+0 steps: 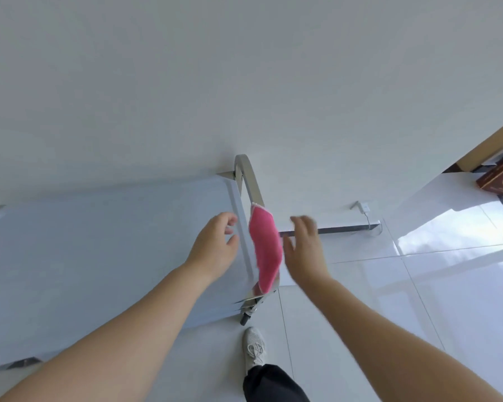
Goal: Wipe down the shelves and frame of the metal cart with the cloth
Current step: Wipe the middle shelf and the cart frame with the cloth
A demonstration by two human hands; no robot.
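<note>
Pink cloth (266, 246) is draped over the cart handle (251, 181). My left hand (215, 242) and right hand (304, 245) flank it, fingers relaxed, holding nothing. A sloppy grab could knock it to the floor.

A metal cart (99, 256) stands on a glossy white tiled floor (418, 300) against a white wall. A pink cloth (265, 245) drapes over the handle bar (251, 181) at the cart's right edge. A brown box (498, 177) sits on the floor's far right corner.
</note>
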